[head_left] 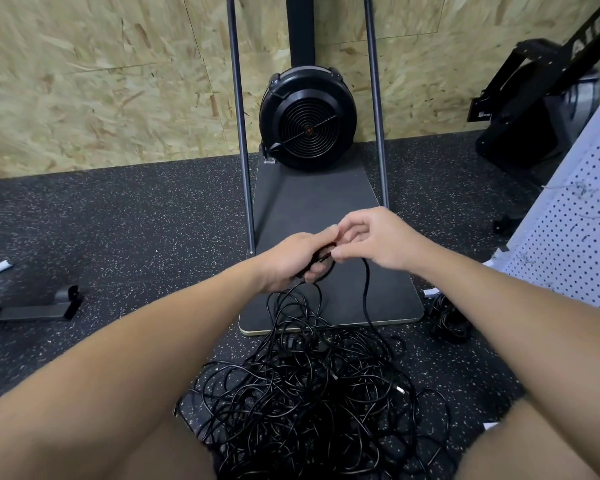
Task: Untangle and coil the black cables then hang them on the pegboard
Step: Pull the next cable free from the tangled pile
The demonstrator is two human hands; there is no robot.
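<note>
Left hand [293,259] gripping a small coil of black cable [365,292], right hand [378,242] pinching it; below, big tangled cable pile [309,403] on floor [118,220], pegboard [575,230] at right

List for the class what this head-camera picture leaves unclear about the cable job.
- Head view: what the left hand grips; its fingers hide the coil's size.
- The number of cables in the tangled pile: the strands overlap, and the bottom edge cuts it off.
- The pegboard: the right edge cuts it off, and its hooks are too small to make out.
- The right hand pinches the cable; its end is hidden.
</note>
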